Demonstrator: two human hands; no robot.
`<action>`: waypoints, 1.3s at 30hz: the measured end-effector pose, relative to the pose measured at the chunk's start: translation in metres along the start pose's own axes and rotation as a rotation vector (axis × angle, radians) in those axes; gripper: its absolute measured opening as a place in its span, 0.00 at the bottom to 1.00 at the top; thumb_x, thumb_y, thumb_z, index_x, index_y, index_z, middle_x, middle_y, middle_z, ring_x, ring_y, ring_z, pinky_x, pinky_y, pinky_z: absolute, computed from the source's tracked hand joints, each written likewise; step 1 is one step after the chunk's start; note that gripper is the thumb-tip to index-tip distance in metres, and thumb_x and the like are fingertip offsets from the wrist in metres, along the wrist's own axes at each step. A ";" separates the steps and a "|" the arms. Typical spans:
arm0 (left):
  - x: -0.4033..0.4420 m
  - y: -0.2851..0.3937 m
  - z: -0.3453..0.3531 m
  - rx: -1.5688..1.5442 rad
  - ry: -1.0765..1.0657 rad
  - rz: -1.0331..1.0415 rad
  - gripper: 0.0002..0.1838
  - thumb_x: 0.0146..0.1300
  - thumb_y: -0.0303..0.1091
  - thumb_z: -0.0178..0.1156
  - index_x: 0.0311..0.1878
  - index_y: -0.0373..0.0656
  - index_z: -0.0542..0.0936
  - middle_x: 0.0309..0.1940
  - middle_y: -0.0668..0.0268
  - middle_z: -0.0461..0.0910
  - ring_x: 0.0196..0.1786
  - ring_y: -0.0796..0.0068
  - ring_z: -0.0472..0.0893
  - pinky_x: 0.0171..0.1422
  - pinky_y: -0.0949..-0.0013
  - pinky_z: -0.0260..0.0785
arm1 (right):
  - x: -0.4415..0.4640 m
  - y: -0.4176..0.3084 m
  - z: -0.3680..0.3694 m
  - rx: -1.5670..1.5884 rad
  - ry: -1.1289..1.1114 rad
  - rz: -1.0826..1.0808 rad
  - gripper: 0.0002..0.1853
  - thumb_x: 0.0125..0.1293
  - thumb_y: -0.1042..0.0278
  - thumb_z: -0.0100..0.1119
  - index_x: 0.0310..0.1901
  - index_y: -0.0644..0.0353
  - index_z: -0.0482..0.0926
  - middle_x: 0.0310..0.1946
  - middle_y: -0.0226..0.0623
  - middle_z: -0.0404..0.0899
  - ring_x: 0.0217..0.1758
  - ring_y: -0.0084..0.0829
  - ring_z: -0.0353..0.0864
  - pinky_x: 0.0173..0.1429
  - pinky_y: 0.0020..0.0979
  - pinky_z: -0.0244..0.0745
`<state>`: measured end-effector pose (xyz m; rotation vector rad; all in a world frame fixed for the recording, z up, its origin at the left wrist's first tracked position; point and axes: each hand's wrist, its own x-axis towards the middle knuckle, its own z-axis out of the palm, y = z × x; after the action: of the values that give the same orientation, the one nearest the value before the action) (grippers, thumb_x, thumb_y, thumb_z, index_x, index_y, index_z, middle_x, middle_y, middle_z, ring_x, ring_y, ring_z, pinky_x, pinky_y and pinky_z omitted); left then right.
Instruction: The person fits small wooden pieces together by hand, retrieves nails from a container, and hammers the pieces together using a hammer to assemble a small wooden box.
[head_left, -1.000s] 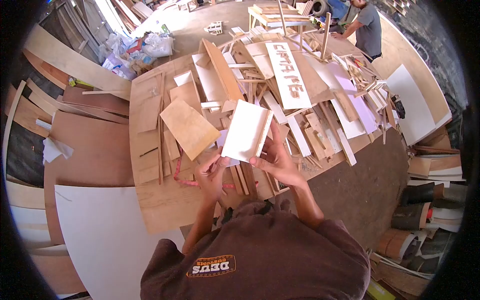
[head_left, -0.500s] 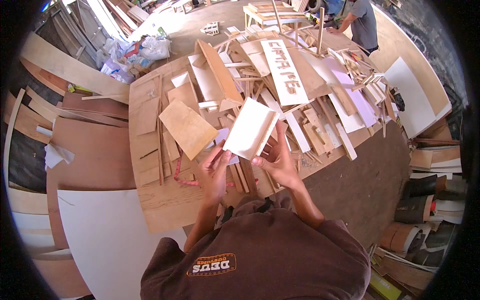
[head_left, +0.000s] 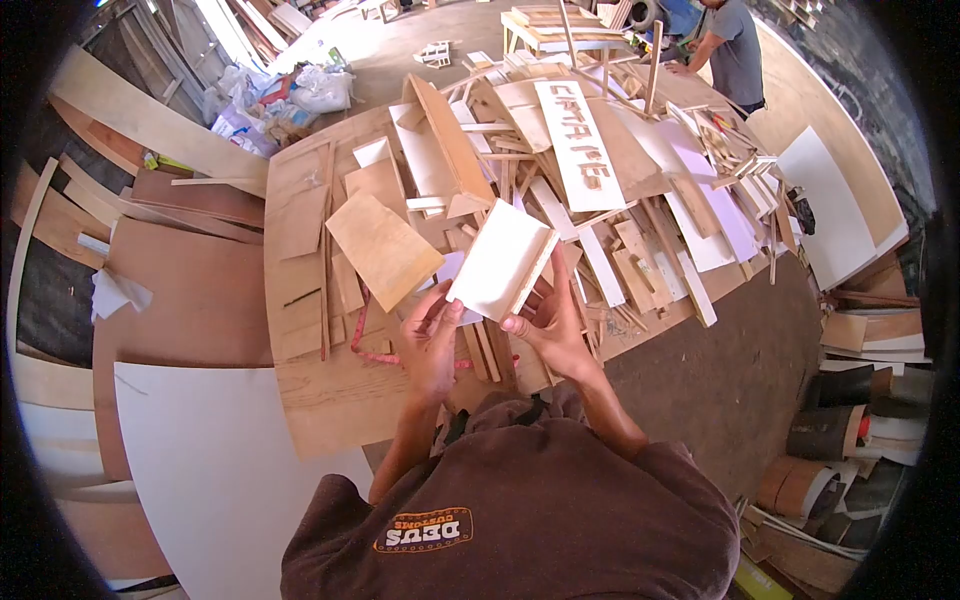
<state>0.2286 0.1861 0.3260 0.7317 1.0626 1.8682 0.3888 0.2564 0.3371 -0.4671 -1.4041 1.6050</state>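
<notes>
A small white panel with a wooden strip along its right edge [head_left: 500,262] is held up over the table, tilted. My left hand [head_left: 430,340] grips its lower left corner, thumb on the white face. At the lower right corner, my right hand [head_left: 556,325] has its thumb on the edge and its fingers behind the strip side. Just left of the panel lies a plain plywood board [head_left: 384,252]. Beneath my hands a red measuring tape [head_left: 375,357] runs across the table, partly hidden by my left hand.
Wood offcuts and a white lettered board [head_left: 580,145] cover the worktable [head_left: 330,400]. Another person [head_left: 735,55] leans at its far right end. Plastic bags [head_left: 300,95] lie back left. Large sheets [head_left: 190,290] stand at left, curved pieces [head_left: 800,485] at lower right.
Compared with a second ago, the panel is tilted slightly differently, showing more of its strip edge, and my left hand has shifted its hold at the corner. The camera view has moved a little.
</notes>
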 end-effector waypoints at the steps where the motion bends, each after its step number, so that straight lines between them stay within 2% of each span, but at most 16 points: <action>1: 0.000 0.000 -0.001 0.001 0.007 0.005 0.21 0.69 0.27 0.61 0.62 0.25 0.73 0.56 0.53 0.79 0.59 0.68 0.78 0.67 0.65 0.68 | -0.001 -0.001 0.001 0.000 -0.001 0.000 0.61 0.62 0.71 0.70 0.77 0.49 0.23 0.73 0.62 0.52 0.75 0.49 0.59 0.74 0.47 0.61; 3: -0.001 -0.002 -0.003 0.003 0.015 0.011 0.21 0.68 0.26 0.62 0.61 0.25 0.73 0.56 0.53 0.79 0.58 0.69 0.78 0.67 0.66 0.68 | -0.003 -0.003 0.003 0.018 -0.001 0.048 0.61 0.63 0.72 0.69 0.77 0.48 0.23 0.74 0.61 0.52 0.75 0.49 0.60 0.73 0.47 0.61; 12: -0.005 -0.006 -0.007 0.113 0.073 0.075 0.19 0.68 0.26 0.63 0.58 0.26 0.76 0.53 0.53 0.82 0.55 0.69 0.81 0.64 0.67 0.71 | -0.006 0.001 0.007 0.012 -0.005 0.024 0.62 0.62 0.72 0.69 0.77 0.47 0.21 0.74 0.59 0.52 0.75 0.47 0.60 0.73 0.47 0.62; 16: -0.010 -0.005 -0.012 0.238 0.082 0.122 0.17 0.68 0.26 0.63 0.57 0.27 0.78 0.53 0.52 0.81 0.55 0.70 0.81 0.63 0.68 0.72 | -0.009 -0.001 0.010 0.020 0.000 0.034 0.62 0.62 0.72 0.69 0.77 0.49 0.21 0.74 0.59 0.53 0.75 0.47 0.60 0.74 0.46 0.61; 19: -0.012 -0.007 -0.017 0.277 0.068 0.145 0.16 0.68 0.25 0.62 0.55 0.27 0.79 0.54 0.51 0.81 0.54 0.70 0.81 0.62 0.68 0.73 | -0.011 -0.001 0.012 -0.001 0.012 0.063 0.63 0.59 0.69 0.72 0.78 0.48 0.26 0.73 0.57 0.54 0.75 0.45 0.61 0.73 0.44 0.62; 21: -0.015 -0.008 -0.023 0.291 0.066 0.160 0.15 0.67 0.25 0.62 0.54 0.26 0.79 0.54 0.51 0.81 0.54 0.70 0.81 0.62 0.67 0.73 | -0.013 -0.006 0.017 0.029 -0.009 0.106 0.61 0.62 0.71 0.69 0.77 0.55 0.23 0.74 0.59 0.53 0.75 0.45 0.59 0.74 0.44 0.61; 22: -0.017 -0.010 -0.026 0.280 0.108 0.114 0.13 0.67 0.24 0.62 0.53 0.27 0.79 0.54 0.51 0.81 0.54 0.70 0.81 0.62 0.67 0.73 | -0.013 -0.002 0.019 0.032 -0.011 0.112 0.61 0.62 0.71 0.69 0.77 0.55 0.23 0.74 0.59 0.53 0.75 0.45 0.59 0.74 0.44 0.61; 27: -0.024 -0.015 -0.046 0.248 0.189 0.026 0.12 0.67 0.22 0.62 0.52 0.28 0.79 0.54 0.51 0.81 0.54 0.69 0.81 0.61 0.68 0.74 | -0.017 0.020 0.026 0.001 -0.014 0.111 0.61 0.61 0.72 0.70 0.77 0.55 0.25 0.72 0.55 0.57 0.74 0.44 0.62 0.72 0.43 0.64; 29: -0.026 -0.023 -0.064 0.289 0.074 0.213 0.13 0.67 0.21 0.61 0.54 0.30 0.77 0.55 0.51 0.80 0.55 0.70 0.81 0.61 0.68 0.74 | -0.015 0.027 0.032 0.012 -0.010 0.147 0.60 0.61 0.71 0.70 0.78 0.54 0.26 0.71 0.53 0.58 0.73 0.43 0.63 0.71 0.42 0.66; 33: -0.035 -0.015 -0.086 0.379 0.053 0.041 0.17 0.67 0.20 0.61 0.58 0.30 0.75 0.56 0.52 0.80 0.55 0.70 0.80 0.61 0.68 0.73 | -0.015 0.055 0.047 0.072 -0.007 0.262 0.59 0.61 0.66 0.71 0.78 0.52 0.29 0.69 0.51 0.62 0.69 0.41 0.68 0.67 0.40 0.71; 34: -0.037 -0.022 -0.098 0.385 0.104 0.031 0.17 0.67 0.20 0.61 0.58 0.30 0.76 0.56 0.52 0.80 0.55 0.70 0.81 0.61 0.69 0.73 | -0.017 0.069 0.048 0.057 -0.038 0.277 0.59 0.61 0.62 0.72 0.78 0.51 0.32 0.67 0.51 0.64 0.66 0.42 0.71 0.65 0.40 0.73; 35: -0.041 -0.028 -0.111 0.390 0.153 0.020 0.17 0.66 0.20 0.61 0.58 0.30 0.76 0.56 0.53 0.80 0.54 0.70 0.81 0.60 0.70 0.73 | -0.021 0.085 0.052 0.062 -0.044 0.287 0.59 0.61 0.62 0.72 0.78 0.51 0.32 0.67 0.51 0.64 0.66 0.42 0.71 0.65 0.40 0.73; 37: -0.048 -0.026 -0.128 0.425 0.187 0.018 0.15 0.66 0.20 0.61 0.56 0.30 0.78 0.54 0.55 0.82 0.53 0.72 0.81 0.59 0.70 0.74 | -0.032 0.114 0.061 -0.064 -0.100 0.445 0.58 0.61 0.61 0.72 0.78 0.53 0.33 0.67 0.54 0.64 0.63 0.44 0.75 0.62 0.40 0.75; 39: -0.060 -0.025 -0.147 0.454 0.222 0.017 0.14 0.66 0.21 0.62 0.54 0.30 0.80 0.52 0.57 0.83 0.52 0.73 0.82 0.58 0.71 0.74 | -0.043 0.141 0.071 -0.181 -0.107 0.496 0.56 0.63 0.60 0.71 0.78 0.56 0.34 0.65 0.57 0.65 0.59 0.44 0.78 0.60 0.39 0.76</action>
<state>0.1498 0.0835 0.2305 0.7989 1.6596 1.7677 0.3009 0.1912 0.2150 -0.9034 -1.6070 1.9209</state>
